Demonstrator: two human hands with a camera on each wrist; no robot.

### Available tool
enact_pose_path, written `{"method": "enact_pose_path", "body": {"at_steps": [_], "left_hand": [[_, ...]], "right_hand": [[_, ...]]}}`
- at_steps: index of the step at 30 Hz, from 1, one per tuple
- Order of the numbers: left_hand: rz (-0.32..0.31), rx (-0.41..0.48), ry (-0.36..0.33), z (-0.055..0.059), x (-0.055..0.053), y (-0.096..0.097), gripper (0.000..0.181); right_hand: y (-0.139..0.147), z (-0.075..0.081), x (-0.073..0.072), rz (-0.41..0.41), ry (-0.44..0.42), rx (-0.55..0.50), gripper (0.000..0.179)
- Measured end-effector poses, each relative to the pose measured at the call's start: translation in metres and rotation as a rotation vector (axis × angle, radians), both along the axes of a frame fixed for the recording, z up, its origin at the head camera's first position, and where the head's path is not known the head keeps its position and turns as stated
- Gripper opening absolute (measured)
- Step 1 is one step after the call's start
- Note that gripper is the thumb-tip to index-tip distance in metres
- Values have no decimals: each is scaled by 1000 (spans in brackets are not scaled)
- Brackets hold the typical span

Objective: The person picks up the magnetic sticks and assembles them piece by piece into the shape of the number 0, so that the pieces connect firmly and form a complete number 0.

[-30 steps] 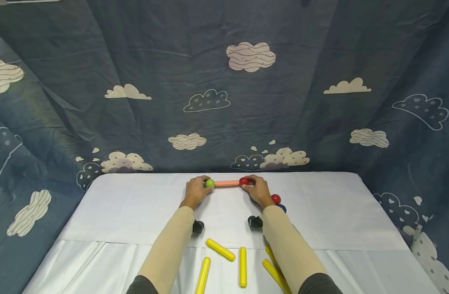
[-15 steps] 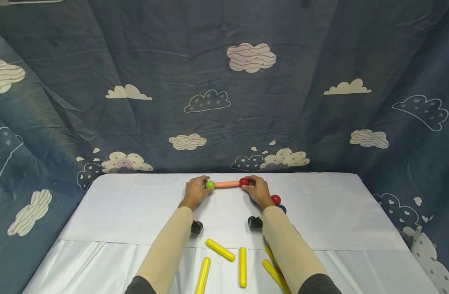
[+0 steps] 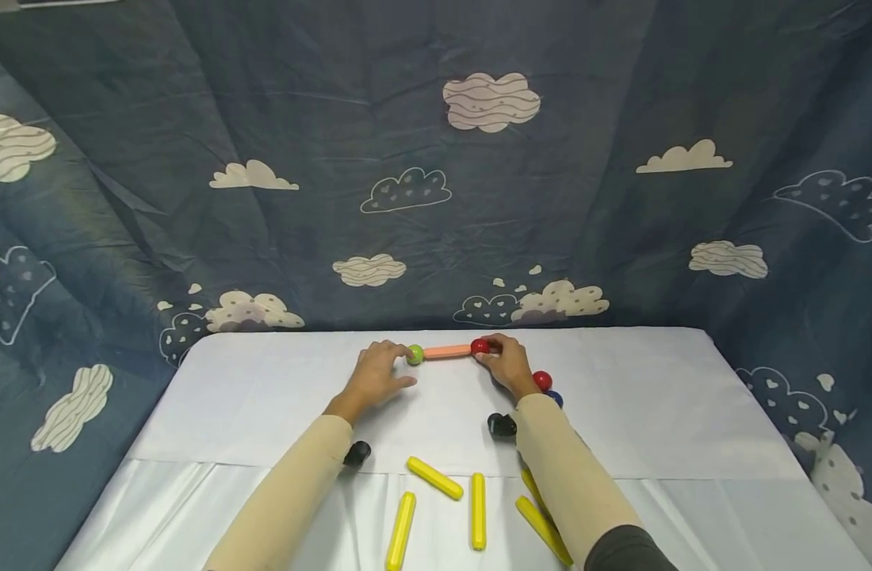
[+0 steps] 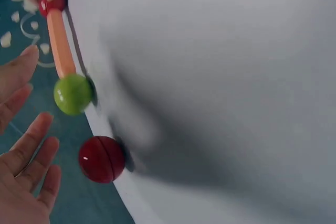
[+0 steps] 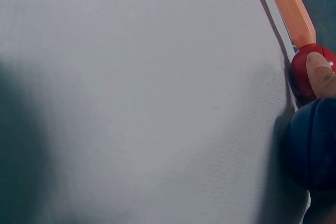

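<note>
One orange rod (image 3: 447, 351) near the far edge of a white tablecloth (image 3: 265, 396). At its left end, a green ball (image 3: 417, 356), just beside the spread, unladen fingers of the left hand (image 3: 373, 377). At its right end, a red ball (image 3: 480, 346), pinched between thumb and fingers of the right hand (image 3: 509, 365). By the right wrist, another red ball (image 3: 542, 381) and a blue ball (image 3: 554, 399). Closer in, five scattered yellow rods (image 3: 478, 511), two partly behind the right sleeve (image 3: 575, 476).

The stick (image 3: 447, 352) was salmon orange, its left end ball (image 3: 415, 355) lime green, its right end ball (image 3: 479, 346) glossy red. The yellow bars (image 3: 478, 511) contrasted with the plain white tablecloth (image 3: 258, 388) and beige sleeves (image 3: 286, 492). Cream clouds (image 3: 491, 103), wavy-lined or dotted, patterned the slate-blue backdrop (image 3: 564, 47).
</note>
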State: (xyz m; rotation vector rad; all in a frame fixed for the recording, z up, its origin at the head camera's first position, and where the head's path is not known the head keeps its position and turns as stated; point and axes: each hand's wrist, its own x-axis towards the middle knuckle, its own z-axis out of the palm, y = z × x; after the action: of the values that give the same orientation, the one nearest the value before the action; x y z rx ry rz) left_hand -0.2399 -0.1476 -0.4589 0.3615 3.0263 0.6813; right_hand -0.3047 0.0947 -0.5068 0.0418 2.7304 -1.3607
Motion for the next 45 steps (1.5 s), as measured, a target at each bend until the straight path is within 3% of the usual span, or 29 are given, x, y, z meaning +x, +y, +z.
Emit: {"method": "enact_pose_path", "body": {"at_steps": [3,10,13,18,22,34,45], "left_hand": [[-82,60,-37,1,14,3,37],[-257,214,-241,-3,54,6,36],[-288,221,-282,-6,67,7,36],[-361,231,-283,-13,80,11,36],[-415,217,-287,-18,86,17,33],[-445,100,-335,-17,92,28,22],[-439,188,-341,-15,92,25,22]], "right_hand": [[2,1,0,-3,-5,-3,45],[1,2,1,7,-14,-15,45],[1,2,1,6,-10,-11,45],[1,2,1,2,-10,-5,45],[1,3,1,1,-16,-3,46],[0,2,0,2,-6,-14,45],[1,4,2,-8,-15,-26,44]]}}
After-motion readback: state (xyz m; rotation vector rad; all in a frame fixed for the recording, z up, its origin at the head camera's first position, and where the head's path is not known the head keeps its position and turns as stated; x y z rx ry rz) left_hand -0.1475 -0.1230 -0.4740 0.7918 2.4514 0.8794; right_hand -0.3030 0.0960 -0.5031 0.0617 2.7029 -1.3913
